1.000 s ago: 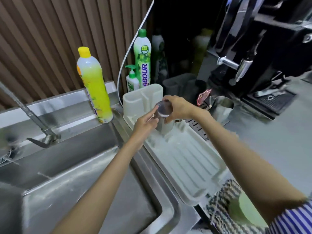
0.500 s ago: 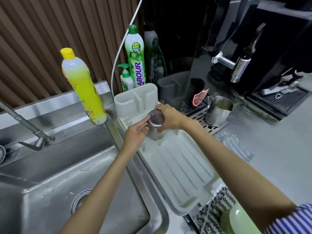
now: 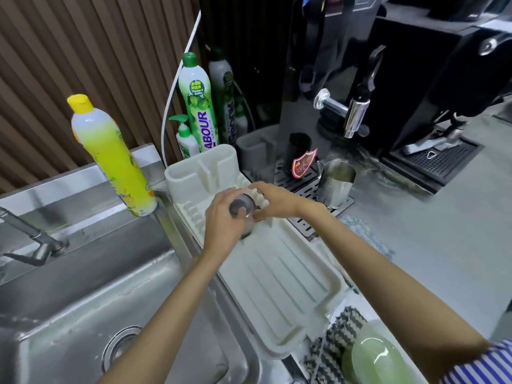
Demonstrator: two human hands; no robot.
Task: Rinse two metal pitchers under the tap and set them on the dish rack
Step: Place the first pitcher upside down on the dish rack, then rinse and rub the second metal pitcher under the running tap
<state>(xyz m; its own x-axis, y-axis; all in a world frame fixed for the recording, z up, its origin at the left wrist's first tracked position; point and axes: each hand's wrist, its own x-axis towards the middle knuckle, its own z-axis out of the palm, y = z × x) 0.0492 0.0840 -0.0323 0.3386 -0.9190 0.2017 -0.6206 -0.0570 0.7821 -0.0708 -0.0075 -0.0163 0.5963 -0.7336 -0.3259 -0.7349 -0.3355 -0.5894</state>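
Green-capped bottle (image 3: 198,106): "ABOUR" in tall blue letters running up the side.
Red shield sticker (image 3: 304,163): print too small to read.
Yellow bottle (image 3: 110,159): label print illegible.

Bright, even light from overhead; glare streaking the sink (image 3: 91,278) steel and glossy black machine (image 3: 310,79). Soft shadows only. Slight motion blur throughout, wide-angle bending at edges.

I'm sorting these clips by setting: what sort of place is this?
Probably a café's wash-up corner: a steel sink with a dish rack beside it, next to a black coffee machine, and a metal pitcher standing on a drip grate.
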